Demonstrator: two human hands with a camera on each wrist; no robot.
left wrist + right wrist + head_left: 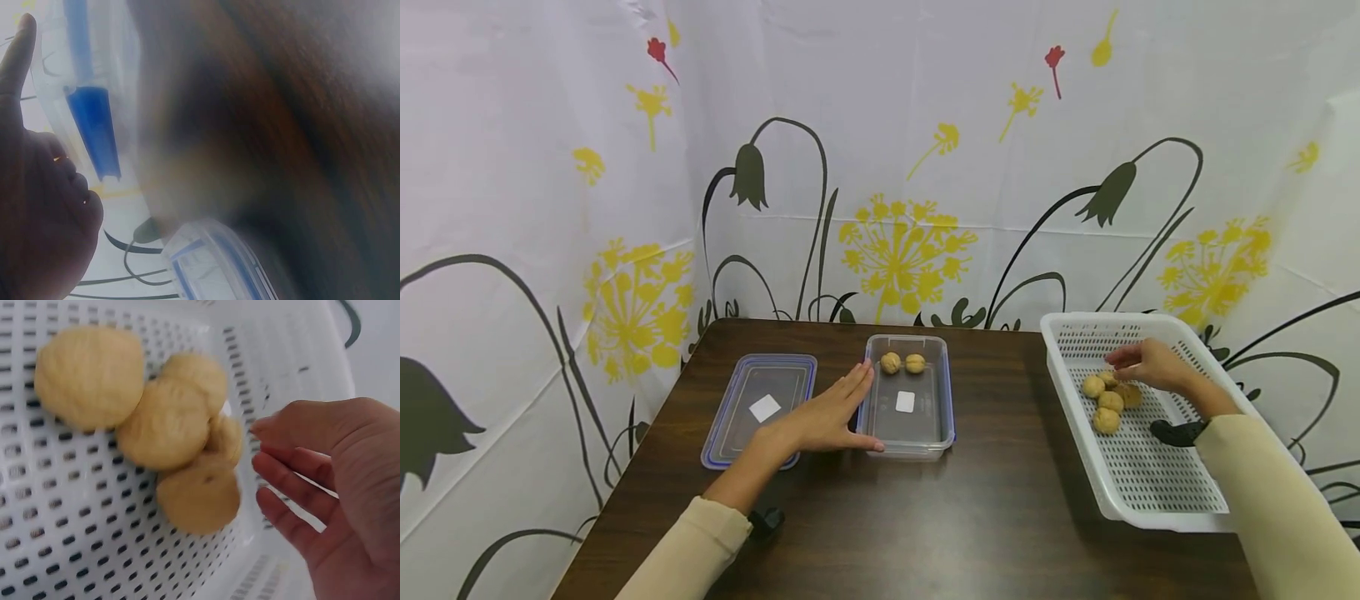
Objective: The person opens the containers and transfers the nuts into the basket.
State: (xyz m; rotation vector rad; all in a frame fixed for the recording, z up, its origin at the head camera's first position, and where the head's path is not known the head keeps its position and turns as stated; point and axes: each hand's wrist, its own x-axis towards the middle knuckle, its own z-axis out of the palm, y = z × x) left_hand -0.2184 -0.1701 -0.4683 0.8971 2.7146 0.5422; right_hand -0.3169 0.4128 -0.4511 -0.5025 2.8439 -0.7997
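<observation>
My left hand (826, 419) lies along the left side of a clear plastic container (943, 417) with blue side clips, its fingers straight and thumb spread at the near corner. Two walnuts (891, 362) sit at the container's far end, and a white label shows on its floor. Over the white perforated basket (1078, 454), my right hand (1167, 367) hovers with fingers loosely bent and nothing between them. Several walnuts (164, 424) lie clustered on the basket floor beside its fingertips in the right wrist view. The left wrist view shows a blue clip (95, 128) close to the left hand.
A clear lid (737, 417) with a blue edge and white label lies flat left of the container, partly behind the left forearm. The dark wooden table (992, 500) stretches between container and basket. A flower-printed curtain (895, 150) hangs behind the table.
</observation>
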